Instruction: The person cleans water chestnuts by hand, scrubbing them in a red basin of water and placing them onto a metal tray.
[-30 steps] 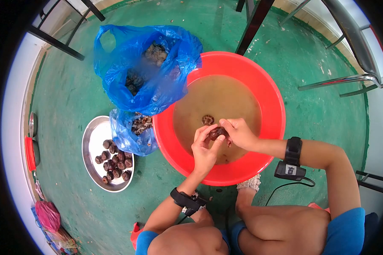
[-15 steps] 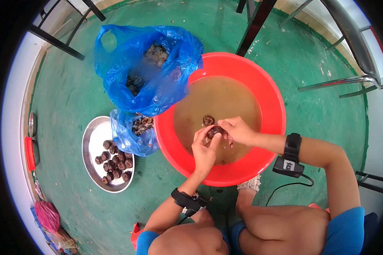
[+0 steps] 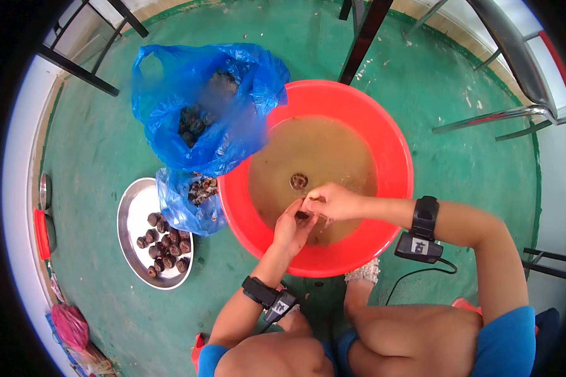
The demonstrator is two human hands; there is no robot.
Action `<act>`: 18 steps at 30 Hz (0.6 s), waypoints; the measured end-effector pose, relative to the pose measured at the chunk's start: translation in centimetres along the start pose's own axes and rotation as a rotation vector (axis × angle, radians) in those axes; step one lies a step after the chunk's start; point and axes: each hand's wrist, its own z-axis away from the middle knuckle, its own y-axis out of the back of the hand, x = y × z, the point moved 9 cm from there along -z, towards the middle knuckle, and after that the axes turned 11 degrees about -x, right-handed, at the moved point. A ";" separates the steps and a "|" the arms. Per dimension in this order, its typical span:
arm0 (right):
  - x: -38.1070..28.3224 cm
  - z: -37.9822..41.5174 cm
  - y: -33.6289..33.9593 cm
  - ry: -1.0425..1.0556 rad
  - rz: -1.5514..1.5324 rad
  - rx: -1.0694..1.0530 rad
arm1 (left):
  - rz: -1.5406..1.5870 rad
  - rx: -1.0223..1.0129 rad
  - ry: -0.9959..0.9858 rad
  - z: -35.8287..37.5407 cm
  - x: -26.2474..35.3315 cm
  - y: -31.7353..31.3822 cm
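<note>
Over the red basin (image 3: 393, 138), my left hand (image 3: 289, 231) is closed around a dark brown water chestnut (image 3: 302, 215), mostly covered by the fingers. My right hand (image 3: 333, 201) presses against the same water chestnut from the right, its thumb and fingers curled in. Murky brown water (image 3: 314, 141) fills the lower part of the basin. Just beyond my fingertips, a second water chestnut (image 3: 299, 181) sits in the water.
A large blue plastic bag (image 3: 170, 135) with dark pieces overhangs the basin's left rim. Below it lies a smaller blue bag (image 3: 198, 220) of scraps, beside a metal tray (image 3: 132, 251) holding several water chestnuts (image 3: 167, 245). A chair (image 3: 515, 116) and table leg (image 3: 364, 41) stand beyond.
My right hand has turned and curled further over the held water chestnut, hiding more of it. Both hands have moved slightly lower, and the whole view has shifted a little.
</note>
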 end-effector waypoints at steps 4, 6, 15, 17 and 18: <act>-2.5 1.8 2.0 0.148 0.660 0.413 | 0.031 -0.033 -0.007 0.5 0.6 -1.0; -2.0 1.7 1.7 0.177 0.652 0.366 | 0.032 -0.141 0.025 0.4 0.4 -2.1; -2.4 2.1 1.4 0.234 0.793 0.338 | 0.024 -0.200 0.111 1.1 -0.1 -4.0; -2.9 2.3 1.3 0.342 0.691 0.276 | 0.002 -0.207 0.084 1.1 0.1 -3.9; -2.8 2.3 1.5 0.341 0.692 0.275 | -0.022 -0.216 0.056 1.1 0.3 -3.9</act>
